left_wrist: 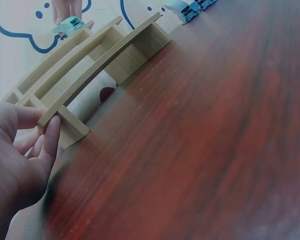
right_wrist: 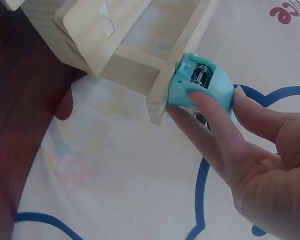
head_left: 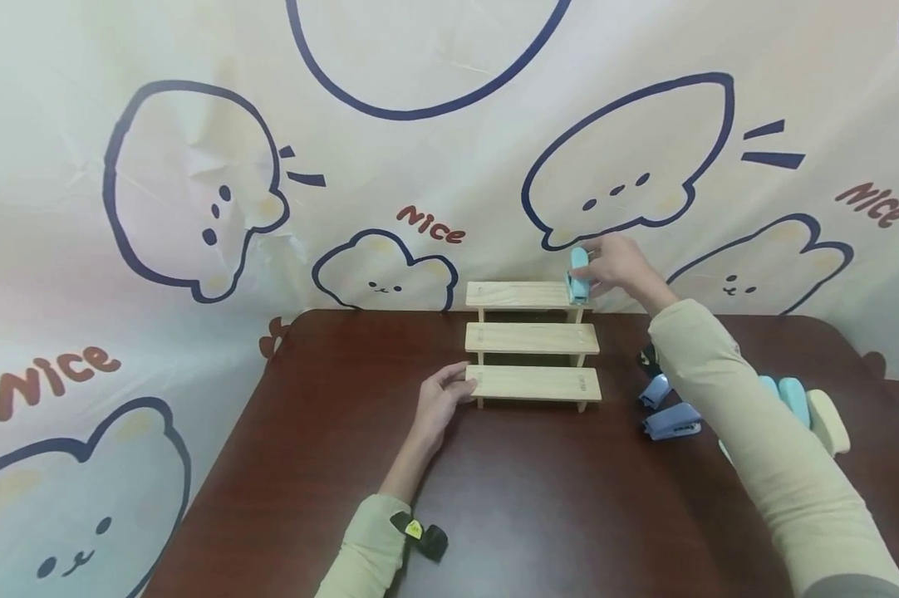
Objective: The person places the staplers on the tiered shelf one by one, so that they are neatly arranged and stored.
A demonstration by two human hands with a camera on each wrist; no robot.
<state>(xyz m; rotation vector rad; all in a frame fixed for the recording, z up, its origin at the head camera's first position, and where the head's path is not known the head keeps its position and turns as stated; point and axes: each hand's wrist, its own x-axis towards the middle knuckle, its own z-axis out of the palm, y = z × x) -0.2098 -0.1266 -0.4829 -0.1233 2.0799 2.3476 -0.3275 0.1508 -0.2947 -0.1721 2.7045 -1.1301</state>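
Note:
A light wooden three-tier shelf (head_left: 532,339) stands at the back of the dark table, against the printed backdrop. My right hand (head_left: 617,264) grips a turquoise stapler (head_left: 580,274) at the right end of the top tier. In the right wrist view, the stapler (right_wrist: 221,82) touches the edge of the top board, and my fingers (right_wrist: 217,117) and thumb lie on either side of it. With thumb and fingers, my left hand (head_left: 436,405) pinches the left end of the lowest board; the left wrist view shows this pinch (left_wrist: 50,117) closely.
Right of the shelf lie two blue-purple staplers (head_left: 672,421) and a dark object (head_left: 647,359). Light blue (head_left: 793,400) and cream (head_left: 828,422) rounded items sit farther right, partly hidden by my right sleeve (head_left: 763,432). A patterned backdrop (head_left: 390,183) rises behind the table.

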